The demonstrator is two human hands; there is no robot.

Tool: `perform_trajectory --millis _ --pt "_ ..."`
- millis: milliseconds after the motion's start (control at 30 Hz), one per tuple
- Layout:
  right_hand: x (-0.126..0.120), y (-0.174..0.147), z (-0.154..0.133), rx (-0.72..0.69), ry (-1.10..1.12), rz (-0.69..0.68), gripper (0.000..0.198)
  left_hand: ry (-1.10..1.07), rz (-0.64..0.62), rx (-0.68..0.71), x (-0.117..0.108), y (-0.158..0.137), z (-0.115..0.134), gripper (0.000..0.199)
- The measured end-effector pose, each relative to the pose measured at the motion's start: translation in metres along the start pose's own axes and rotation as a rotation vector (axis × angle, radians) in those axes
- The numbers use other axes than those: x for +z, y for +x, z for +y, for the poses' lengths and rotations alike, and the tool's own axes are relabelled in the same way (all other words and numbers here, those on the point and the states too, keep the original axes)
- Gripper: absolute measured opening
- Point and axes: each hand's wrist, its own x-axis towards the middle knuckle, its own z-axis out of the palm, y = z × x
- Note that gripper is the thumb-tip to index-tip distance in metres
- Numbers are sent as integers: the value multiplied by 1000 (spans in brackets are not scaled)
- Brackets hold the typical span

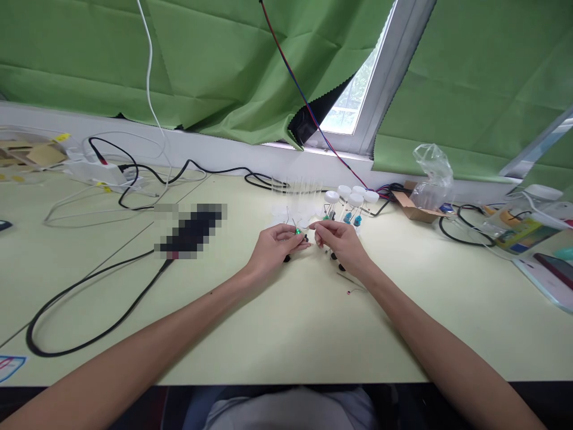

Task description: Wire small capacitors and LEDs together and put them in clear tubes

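Observation:
Over the middle of the table, my left hand is closed on a small green part with thin wires standing up from it. A dark bit shows by its fingertips. Close beside it, my right hand is pinched, its fingertips near the green part; what they hold is too small to name. Small black round pieces lie under and beside the right hand. Just behind the hands stand several white round caps on wire legs, with blue parts below them.
Clear thin rods stand upright behind the hands. A black cable loops across the left side, near a blurred-out dark object. At back right sits a cardboard box with a plastic bag. A phone lies far right.

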Motion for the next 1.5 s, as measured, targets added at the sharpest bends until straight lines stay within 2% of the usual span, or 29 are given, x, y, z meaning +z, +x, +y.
perform_trajectory --millis 233,767,1033,1200,1500 --pt "0 -1 3 -2 148 -18 26 51 9 -1 4 -3 3 38" --pt "1 0 3 -18 160 84 28 55 6 8 4 -4 3 38" --pt "0 0 4 -37 76 131 29 60 14 3 6 -6 6 38" --pt "2 -1 2 -60 -42 151 28 136 -18 67 5 -6 4 36" --pt "9 -7 -1 -82 -362 37 29 324 -109 235 7 -12 2 25"
